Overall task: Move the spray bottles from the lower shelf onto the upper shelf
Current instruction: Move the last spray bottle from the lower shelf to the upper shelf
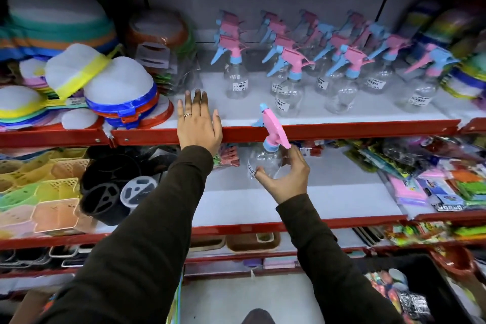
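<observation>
**Last visible bottle in transit to upper shelf**

Clear spray bottle (265,160) with pink-and-blue trigger head, held in right hand (285,175). Fingers and thumb wrapped round the lower body, grip closed on the bottle. Bottle tilted, head leaning toward the left. Body in front of the lower shelf (289,205) opening, trigger head crossing the red front lip of the upper shelf (342,129). Not set down yet.

Left hand (198,123) flat and open, fingers spread, palm down on the upper shelf at its front edge, left of the bottle group. Holding nothing.

Row of spray bottles (328,71) upright on the upper shelf, several deep, white price labels on the near ones. Bare white patch near the front edge, between the left hand and the nearest standing bottle; judged the likely landing spot.

Lower shelf: centre bare and white, no other spray bottle visible there. Packaged goods (431,181) at right, black round containers (110,187) and pastel baskets (39,192) at left.

Progress, judged: nearly complete. Held bottle appears to be the last. Remaining: lift clear of the lip, stand upright, release. Corners of lower shelf partly hidden by arms, so count unconfirmed.
</observation>
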A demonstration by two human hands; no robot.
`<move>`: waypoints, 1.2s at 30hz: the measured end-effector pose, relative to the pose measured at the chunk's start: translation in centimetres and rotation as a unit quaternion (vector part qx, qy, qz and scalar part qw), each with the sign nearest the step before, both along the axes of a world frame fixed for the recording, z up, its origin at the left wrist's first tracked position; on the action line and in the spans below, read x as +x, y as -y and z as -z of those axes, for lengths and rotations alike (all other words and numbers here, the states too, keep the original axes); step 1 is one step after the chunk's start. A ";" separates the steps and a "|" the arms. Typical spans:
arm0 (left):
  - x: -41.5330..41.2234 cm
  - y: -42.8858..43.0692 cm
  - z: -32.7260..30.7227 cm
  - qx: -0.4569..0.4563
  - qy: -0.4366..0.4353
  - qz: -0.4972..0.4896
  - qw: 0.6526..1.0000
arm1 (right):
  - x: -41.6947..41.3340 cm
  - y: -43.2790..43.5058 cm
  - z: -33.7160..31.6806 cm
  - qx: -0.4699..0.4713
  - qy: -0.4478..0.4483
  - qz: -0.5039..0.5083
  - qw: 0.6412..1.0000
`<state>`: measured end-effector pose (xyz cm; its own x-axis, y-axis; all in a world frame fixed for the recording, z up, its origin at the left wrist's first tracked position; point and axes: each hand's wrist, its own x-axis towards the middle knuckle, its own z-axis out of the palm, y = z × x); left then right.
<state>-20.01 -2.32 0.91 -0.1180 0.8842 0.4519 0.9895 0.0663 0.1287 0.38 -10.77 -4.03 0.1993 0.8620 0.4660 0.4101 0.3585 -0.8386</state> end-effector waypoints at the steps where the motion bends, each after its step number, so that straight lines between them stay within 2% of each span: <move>1: 0.0 0.0 0.0 0.001 0.000 0.000 1.000 | -0.1 -0.4 -1.0 0.019 -0.003 -0.002 1.000; 6: 0.0 0.1 -0.1 0.004 0.004 0.006 1.000 | -0.6 -2.8 -5.6 0.074 -0.022 0.001 0.997; 13: 0.1 0.3 -0.3 0.001 0.005 0.002 1.000 | -3.1 -7.2 -9.1 0.039 -0.014 -0.031 0.999; 23: 0.0 0.1 -0.2 -0.015 -0.013 -0.001 1.000 | -5.0 -12.1 -7.9 -0.045 0.021 -0.052 0.997; 32: -0.1 0.1 -0.1 -0.011 -0.008 0.003 1.000 | -5.2 -12.3 -7.7 -0.061 0.043 -0.051 0.996; 36: 0.0 0.1 -0.1 -0.014 -0.003 0.004 1.000 | -5.3 -12.0 -7.9 -0.059 0.075 -0.013 0.995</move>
<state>-20.06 -2.46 0.99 -0.1085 0.8970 0.4285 0.9908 0.0625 0.1201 -4.91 1.27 3.84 0.1125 0.9167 0.3833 0.5267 0.2721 -0.8053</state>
